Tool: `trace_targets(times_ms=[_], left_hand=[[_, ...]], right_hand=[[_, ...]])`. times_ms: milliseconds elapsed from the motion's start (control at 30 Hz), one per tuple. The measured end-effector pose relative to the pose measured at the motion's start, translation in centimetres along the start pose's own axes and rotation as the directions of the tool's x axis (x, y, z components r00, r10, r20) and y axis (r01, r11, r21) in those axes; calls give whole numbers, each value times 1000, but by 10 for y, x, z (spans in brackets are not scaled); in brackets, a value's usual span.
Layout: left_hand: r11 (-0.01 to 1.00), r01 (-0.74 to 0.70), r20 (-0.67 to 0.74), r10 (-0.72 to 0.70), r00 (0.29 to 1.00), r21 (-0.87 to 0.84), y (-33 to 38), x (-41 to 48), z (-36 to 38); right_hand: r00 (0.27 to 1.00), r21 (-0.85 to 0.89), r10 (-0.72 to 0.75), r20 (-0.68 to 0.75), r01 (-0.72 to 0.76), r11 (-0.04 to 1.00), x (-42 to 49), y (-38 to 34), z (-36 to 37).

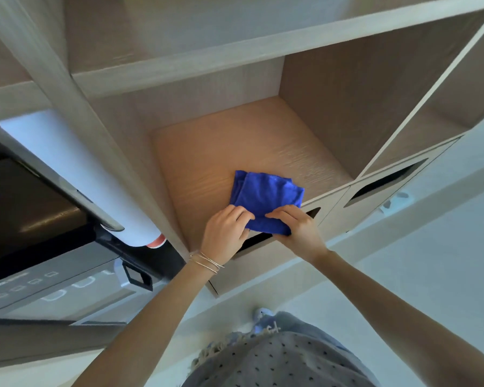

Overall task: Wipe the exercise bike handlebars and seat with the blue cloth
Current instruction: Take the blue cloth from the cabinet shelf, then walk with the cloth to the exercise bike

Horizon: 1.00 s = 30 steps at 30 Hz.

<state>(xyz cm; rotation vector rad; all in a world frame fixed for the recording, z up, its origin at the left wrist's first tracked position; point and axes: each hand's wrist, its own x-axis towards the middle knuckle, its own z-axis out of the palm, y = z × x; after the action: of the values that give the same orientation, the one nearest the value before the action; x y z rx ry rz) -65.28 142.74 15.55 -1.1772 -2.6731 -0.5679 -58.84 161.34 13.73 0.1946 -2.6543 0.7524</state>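
At the front edge of the wooden shelf lies the folded blue cloth; the left grip and right grip each pinch its near edge with curled fingers

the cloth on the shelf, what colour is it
Bright blue, plain; the cloth shows best in the head view.

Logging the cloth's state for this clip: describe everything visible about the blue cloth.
The blue cloth is bright royal blue, soft and plush like microfibre, folded into a rough layered square. It lies flat on the light wood shelf of an open cubby, at the front edge, its near corner past that edge. The left hand pinches its near left edge; the right hand grips its near right corner.
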Motion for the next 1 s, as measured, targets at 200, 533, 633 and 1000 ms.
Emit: trace_targets(times_ms=[200,533,633,1000], left_hand=[[989,-125,-27,123,992,-84,5,-11,-25],[896,-382,240,432,870,-227,45,-41,-31],[845,-458,315,529,788,-276,66,-51,-17],[570,-705,499,795,344,-422,193,-129,52]], right_hand=[[982,68,182,-56,-178,982,-26,-39,-5],[740,252,653,-162,-609,752,-129,-92,-40],[647,250,747,-154,-706,663,-175,-105,-46],[195,302,917,-348,-902,307,-372,-183,-46]])
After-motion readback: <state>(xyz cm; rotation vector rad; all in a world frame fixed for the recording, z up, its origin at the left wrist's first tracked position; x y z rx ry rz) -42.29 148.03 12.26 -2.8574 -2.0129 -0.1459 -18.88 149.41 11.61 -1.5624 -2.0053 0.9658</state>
